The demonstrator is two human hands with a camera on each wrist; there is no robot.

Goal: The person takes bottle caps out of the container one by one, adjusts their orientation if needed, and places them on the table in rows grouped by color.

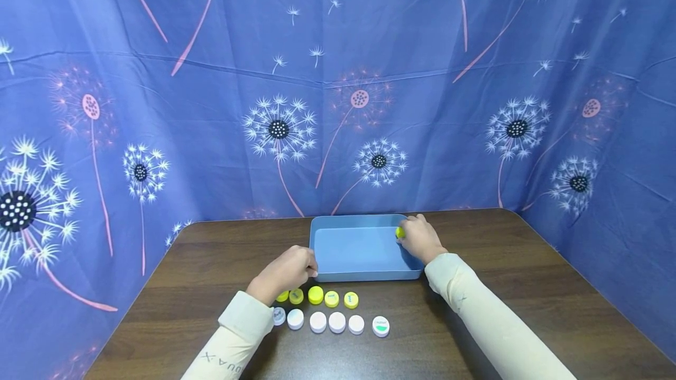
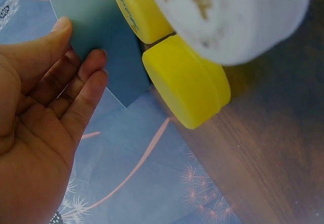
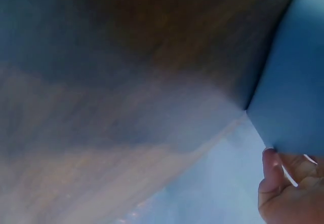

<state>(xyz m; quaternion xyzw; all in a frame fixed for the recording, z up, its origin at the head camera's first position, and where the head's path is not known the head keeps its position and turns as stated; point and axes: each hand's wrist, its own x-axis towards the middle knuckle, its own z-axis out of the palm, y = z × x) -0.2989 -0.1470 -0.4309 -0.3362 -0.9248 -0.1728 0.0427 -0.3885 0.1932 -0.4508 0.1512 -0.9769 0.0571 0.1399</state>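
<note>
A shallow blue tray (image 1: 364, 277) lies on the wooden table. My left hand (image 1: 291, 268) grips its left side near the front corner; in the left wrist view, the thumb and curled fingers (image 2: 93, 82) meet the tray wall (image 2: 119, 77). Over the tray's right side, my right hand (image 1: 421, 239) pinches a yellow bottle cap (image 1: 399, 232). In the right wrist view, the right fingers (image 3: 273, 171) show below the tray's wall (image 3: 293, 107), and the cap is hidden. A row of yellow bottle caps (image 1: 315, 295) sits in front of the tray, partly behind the left forearm.
Nearer the front edge runs a row of several white bottle caps (image 1: 337, 322), one with a green mark (image 1: 380, 326). The brown table (image 1: 507, 268) reaches a blue dandelion-print cloth (image 1: 449, 133) hanging behind and at the sides.
</note>
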